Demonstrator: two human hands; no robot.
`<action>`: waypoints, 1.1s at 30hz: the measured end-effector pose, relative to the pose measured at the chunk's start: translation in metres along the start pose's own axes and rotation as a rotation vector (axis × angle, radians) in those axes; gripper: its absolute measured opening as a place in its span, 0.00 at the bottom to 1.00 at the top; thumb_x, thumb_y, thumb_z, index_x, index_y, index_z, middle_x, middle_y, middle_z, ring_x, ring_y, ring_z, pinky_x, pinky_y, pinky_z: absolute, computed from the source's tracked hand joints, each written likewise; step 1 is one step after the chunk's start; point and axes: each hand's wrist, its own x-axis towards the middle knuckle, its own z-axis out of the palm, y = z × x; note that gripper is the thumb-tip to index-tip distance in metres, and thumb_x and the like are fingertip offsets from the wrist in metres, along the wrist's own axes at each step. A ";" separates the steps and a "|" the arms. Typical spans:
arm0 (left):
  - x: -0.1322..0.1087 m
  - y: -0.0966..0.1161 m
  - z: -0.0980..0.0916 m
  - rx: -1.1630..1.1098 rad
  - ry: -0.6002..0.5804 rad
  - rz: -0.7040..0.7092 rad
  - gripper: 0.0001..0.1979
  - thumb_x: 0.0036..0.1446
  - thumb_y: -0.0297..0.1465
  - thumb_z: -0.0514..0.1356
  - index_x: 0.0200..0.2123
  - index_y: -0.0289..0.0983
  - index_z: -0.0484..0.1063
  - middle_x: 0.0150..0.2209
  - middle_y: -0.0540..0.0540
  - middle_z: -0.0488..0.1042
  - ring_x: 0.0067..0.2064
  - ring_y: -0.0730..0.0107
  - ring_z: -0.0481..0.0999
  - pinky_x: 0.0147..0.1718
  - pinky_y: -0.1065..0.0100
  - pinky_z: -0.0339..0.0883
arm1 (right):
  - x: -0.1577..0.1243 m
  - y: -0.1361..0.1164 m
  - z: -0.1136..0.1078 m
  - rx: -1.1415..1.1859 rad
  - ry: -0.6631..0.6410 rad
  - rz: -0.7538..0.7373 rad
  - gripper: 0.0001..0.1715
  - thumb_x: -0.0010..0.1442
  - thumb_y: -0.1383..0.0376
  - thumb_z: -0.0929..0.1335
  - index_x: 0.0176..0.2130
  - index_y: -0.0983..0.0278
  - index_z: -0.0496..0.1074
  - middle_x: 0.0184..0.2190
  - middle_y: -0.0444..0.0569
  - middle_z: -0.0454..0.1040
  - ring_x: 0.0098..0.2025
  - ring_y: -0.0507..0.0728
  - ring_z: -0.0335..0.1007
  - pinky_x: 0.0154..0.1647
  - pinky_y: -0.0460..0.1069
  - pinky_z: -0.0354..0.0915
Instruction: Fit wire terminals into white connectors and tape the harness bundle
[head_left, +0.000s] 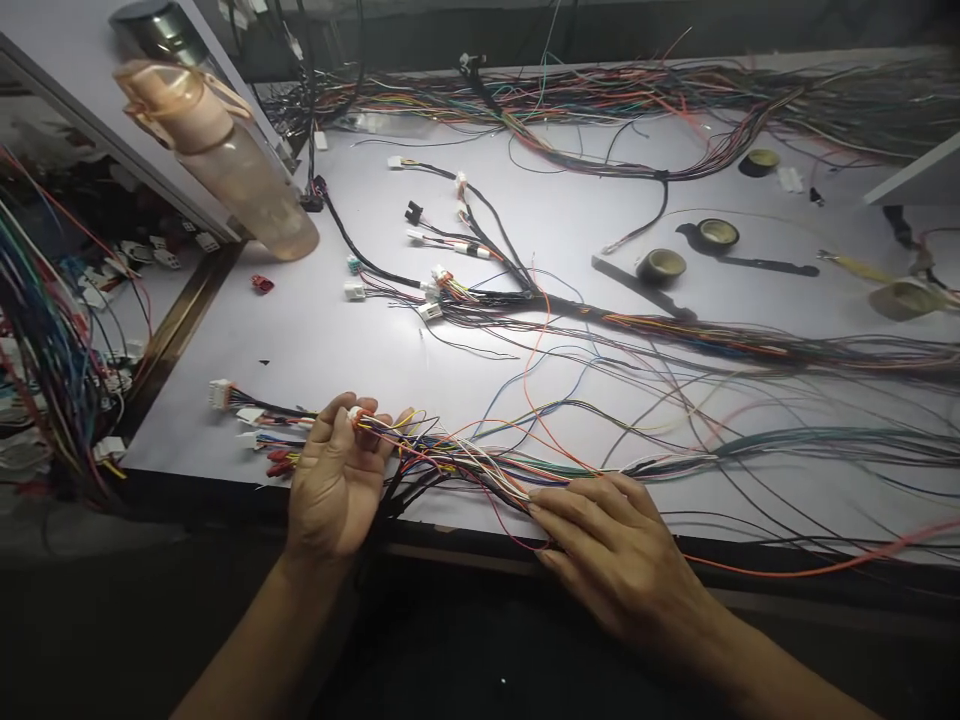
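Note:
Near the front edge of the white table lies a loose bundle of coloured wires [465, 455]. My left hand [337, 480] is closed on a small white and orange connector [355, 416], with thin wires running from it to the right. Past that hand, several connectors stick out to the left, among them a white one [220, 394] and a red one [280, 463]. My right hand [607, 540] rests over the bundle farther right, its fingers wrapped over the wires. The thumb side and the undersides of those fingers are partly hidden.
A second wire harness [570, 308], partly taped black, lies across the middle. Rolls of tape [662, 266] sit at the right. At the left stands a tilted water bottle [240, 170], near a small red connector [262, 285]. More wires [600, 95] line the back and hang [45, 330] at the left.

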 end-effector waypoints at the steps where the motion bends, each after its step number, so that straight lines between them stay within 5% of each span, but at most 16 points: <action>1: 0.000 0.000 0.000 0.000 -0.003 0.000 0.06 0.56 0.29 0.63 0.39 0.41 0.75 0.37 0.52 0.78 0.35 0.77 0.77 0.47 0.61 0.74 | 0.001 0.001 0.000 0.002 0.002 -0.002 0.14 0.63 0.67 0.67 0.49 0.67 0.72 0.46 0.49 0.77 0.47 0.58 0.66 0.52 0.56 0.56; 7: 0.003 0.002 0.004 0.004 -0.032 0.011 0.07 0.54 0.30 0.65 0.38 0.40 0.75 0.36 0.52 0.78 0.35 0.74 0.78 0.49 0.55 0.73 | 0.007 0.010 -0.001 -0.082 -0.049 0.065 0.14 0.64 0.63 0.65 0.49 0.60 0.73 0.53 0.48 0.73 0.52 0.62 0.66 0.53 0.60 0.54; 12: 0.013 0.006 0.013 0.030 -0.105 0.034 0.06 0.55 0.30 0.65 0.38 0.40 0.75 0.36 0.53 0.77 0.37 0.73 0.77 0.47 0.56 0.73 | 0.019 0.018 -0.007 -0.141 -0.130 0.106 0.17 0.64 0.55 0.64 0.48 0.58 0.74 0.61 0.56 0.65 0.60 0.69 0.60 0.54 0.64 0.53; 19: 0.036 0.013 0.021 0.096 -0.232 0.004 0.07 0.53 0.30 0.66 0.37 0.39 0.75 0.36 0.51 0.76 0.38 0.72 0.77 0.45 0.57 0.73 | 0.032 0.031 -0.016 -0.136 -0.095 0.022 0.15 0.64 0.56 0.65 0.48 0.57 0.74 0.60 0.57 0.65 0.60 0.67 0.61 0.57 0.63 0.53; 25: 0.050 0.027 0.021 0.216 -0.329 -0.075 0.08 0.53 0.29 0.65 0.39 0.38 0.76 0.37 0.49 0.76 0.37 0.72 0.77 0.42 0.63 0.73 | 0.030 0.013 -0.014 -0.103 0.058 -0.045 0.15 0.61 0.65 0.68 0.49 0.60 0.72 0.50 0.48 0.76 0.51 0.60 0.69 0.55 0.59 0.54; 33: 0.058 0.015 0.047 0.193 -0.290 0.018 0.08 0.51 0.29 0.67 0.36 0.37 0.75 0.34 0.49 0.77 0.36 0.73 0.78 0.45 0.64 0.71 | 0.013 -0.017 0.013 0.063 -0.045 -0.063 0.10 0.62 0.63 0.67 0.45 0.60 0.73 0.49 0.46 0.77 0.52 0.57 0.68 0.58 0.56 0.50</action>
